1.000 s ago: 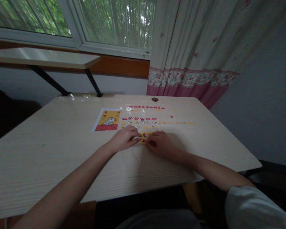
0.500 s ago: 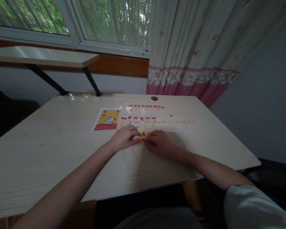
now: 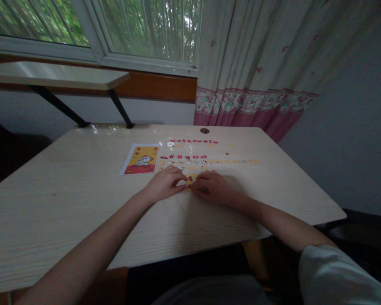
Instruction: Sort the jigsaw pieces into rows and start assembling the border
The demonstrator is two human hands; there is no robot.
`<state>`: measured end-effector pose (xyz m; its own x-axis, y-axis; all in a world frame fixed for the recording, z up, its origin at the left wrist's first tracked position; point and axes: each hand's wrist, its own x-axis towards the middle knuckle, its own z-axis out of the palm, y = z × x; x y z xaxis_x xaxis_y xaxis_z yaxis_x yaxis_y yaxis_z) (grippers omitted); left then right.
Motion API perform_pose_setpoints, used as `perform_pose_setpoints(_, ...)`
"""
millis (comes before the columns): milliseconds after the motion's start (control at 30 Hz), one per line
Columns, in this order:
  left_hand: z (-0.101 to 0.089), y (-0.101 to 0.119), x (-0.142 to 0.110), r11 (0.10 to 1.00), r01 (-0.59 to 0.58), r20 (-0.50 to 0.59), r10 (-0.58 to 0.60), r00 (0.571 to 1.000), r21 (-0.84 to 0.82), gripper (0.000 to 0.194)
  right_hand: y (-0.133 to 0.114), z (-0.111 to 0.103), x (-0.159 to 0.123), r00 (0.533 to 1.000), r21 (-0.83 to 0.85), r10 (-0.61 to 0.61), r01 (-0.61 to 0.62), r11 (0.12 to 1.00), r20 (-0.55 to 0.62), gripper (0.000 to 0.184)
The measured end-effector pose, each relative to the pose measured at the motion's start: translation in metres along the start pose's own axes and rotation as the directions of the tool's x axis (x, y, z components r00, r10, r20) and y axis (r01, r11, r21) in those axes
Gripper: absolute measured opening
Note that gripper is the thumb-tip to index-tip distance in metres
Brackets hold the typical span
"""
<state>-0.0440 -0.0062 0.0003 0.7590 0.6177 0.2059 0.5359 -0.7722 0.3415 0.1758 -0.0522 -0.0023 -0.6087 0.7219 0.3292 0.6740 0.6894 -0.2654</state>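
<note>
Small yellow and dark-red jigsaw puzzle pieces [image 3: 189, 182] lie between my two hands on the desk. My left hand [image 3: 165, 184] rests at their left side, its thumb and forefinger curved against the edge of the pieces. From the right, my right hand [image 3: 213, 188] is curled with its fingertips on the same pieces; its fingers partly hide them. Left of the hands lies a printed picture sheet [image 3: 142, 159] showing a white cat-like figure on yellow and red.
Red puzzle pieces [image 3: 193, 141] form a row at the back, with another red row [image 3: 188, 156] nearer. Yellow pieces [image 3: 233, 161] and white-patterned ones lie beyond my hands. A raised shelf [image 3: 60, 75] stands at the back left; a curtain [image 3: 254, 101] hangs behind the desk [image 3: 82, 212].
My right fingers have shifted slightly at the puzzle pieces. My left hand keeps its place, and the view has moved very slightly.
</note>
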Motion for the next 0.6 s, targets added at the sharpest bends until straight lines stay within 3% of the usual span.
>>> perform_pose_setpoints(167,-0.002,0.0,0.0,0.999,-0.031,-0.009,0.031,0.999,0.02,0.024,0.035,-0.027,-0.003,0.989,0.056,0.029,-0.021,0.998,-0.148,0.017)
perform_pose_setpoints(367,-0.004,-0.001,-0.001,0.999,-0.028,-0.022,0.029,0.999,0.045,0.028,0.075,-0.046,-0.016,0.998,-0.032,0.03,-0.032,0.999,-0.047,0.026)
perform_pose_setpoints(600,-0.002,-0.004,-0.002,0.998,-0.014,-0.027,0.016,1.0,0.067,0.034,0.072,-0.041,-0.015,0.994,0.013,0.015,-0.016,1.0,0.112,0.024)
